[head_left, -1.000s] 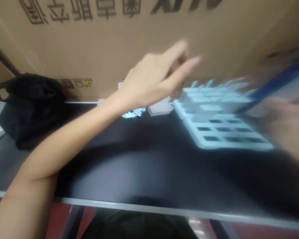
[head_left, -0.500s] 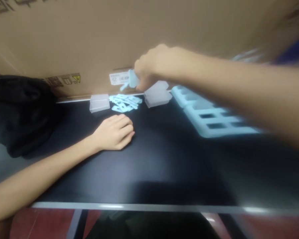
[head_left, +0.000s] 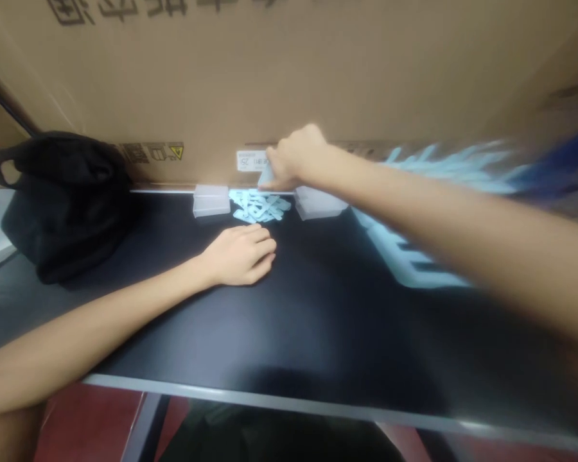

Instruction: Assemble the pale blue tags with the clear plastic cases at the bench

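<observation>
Since half a second ago the right hand has come down a little, so it is now right over the heap of blue pieces. Its fingers are bunched tight on one blue piece, held just above the heap. That piece is small and blurry (I cannot tell its shape). The long right arm reaches in from the right side of the picture.

The left hand has stayed where it was. It lies palm down on the black table, just in front of the heap but not touching it. Its fingers are loosely curled and it holds nothing.

The heap sits at the back of the table, close to the big cardboard box that stands like a wall behind it. The left clear box sits just beside the heap on one side, and the right clear box sits just beside it on the other side. A white label is stuck low on the cardboard box, just left of the right hand.

A pale blue tray with square holes lies on the table to the right. The right arm hides part of it, and it looks blurry. A black bag sits at the far left of the table, well apart from both hands.
</observation>
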The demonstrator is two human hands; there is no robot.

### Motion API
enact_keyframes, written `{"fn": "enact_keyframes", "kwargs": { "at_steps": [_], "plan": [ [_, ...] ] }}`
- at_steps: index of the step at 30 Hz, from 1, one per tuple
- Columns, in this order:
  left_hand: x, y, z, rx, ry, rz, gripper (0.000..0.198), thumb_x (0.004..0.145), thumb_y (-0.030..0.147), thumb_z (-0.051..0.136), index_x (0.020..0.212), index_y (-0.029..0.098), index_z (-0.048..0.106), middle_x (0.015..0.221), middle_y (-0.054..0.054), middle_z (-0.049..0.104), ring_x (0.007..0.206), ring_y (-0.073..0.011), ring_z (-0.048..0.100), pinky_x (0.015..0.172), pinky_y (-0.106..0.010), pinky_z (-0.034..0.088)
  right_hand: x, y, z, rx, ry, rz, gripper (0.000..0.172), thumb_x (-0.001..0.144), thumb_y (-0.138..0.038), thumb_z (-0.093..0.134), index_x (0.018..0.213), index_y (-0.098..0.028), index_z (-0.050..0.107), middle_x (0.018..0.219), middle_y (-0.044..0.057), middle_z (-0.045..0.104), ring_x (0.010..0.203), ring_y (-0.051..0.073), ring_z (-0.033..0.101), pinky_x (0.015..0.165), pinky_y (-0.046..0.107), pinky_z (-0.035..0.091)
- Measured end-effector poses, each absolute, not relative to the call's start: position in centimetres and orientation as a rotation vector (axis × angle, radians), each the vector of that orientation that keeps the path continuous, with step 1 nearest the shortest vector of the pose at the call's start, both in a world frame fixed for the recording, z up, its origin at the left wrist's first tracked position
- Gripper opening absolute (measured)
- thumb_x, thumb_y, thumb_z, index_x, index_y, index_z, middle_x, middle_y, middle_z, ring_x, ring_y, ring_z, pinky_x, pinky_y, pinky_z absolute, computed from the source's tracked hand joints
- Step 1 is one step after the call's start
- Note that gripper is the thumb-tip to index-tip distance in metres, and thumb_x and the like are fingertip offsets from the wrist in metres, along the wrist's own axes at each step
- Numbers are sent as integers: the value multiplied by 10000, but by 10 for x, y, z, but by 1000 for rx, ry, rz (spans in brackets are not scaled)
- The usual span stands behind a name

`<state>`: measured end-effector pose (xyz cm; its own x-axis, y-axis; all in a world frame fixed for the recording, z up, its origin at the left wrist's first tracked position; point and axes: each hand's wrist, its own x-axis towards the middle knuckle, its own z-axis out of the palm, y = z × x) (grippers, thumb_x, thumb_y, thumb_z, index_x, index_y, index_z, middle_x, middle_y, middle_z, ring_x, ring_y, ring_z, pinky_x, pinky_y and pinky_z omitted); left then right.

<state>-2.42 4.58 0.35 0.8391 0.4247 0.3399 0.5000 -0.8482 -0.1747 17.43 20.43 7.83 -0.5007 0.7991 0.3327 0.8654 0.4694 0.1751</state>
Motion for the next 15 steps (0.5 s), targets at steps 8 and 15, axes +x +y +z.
{"fn": "enact_keyframes", "kwargs": {
  "at_steps": [8, 15],
  "plan": [
    [-24, 48, 4, -2812, -864, -390, 229, 1028, 292, 447, 952, 186, 635, 985, -66, 652, 944, -225, 600, 824, -355, 528, 204, 194, 109, -1442, -2709, -401, 845, 887, -849, 510, 1360, -171, 684, 1229, 104, 736, 1272, 388, 629, 1084, 558, 441],
    [-26, 47, 5, -2822, -881, -377, 199, 1023, 286, 462, 971, 190, 629, 1013, -70, 657, 974, -235, 607, 862, -367, 535, 218, 172, 121, -1427, -2640, -421, 931, 828, -852, 594, 1390, -110, 615, 1223, 188, 704, 1113, 365, 677, 970, 498, 523]
  ]
}}
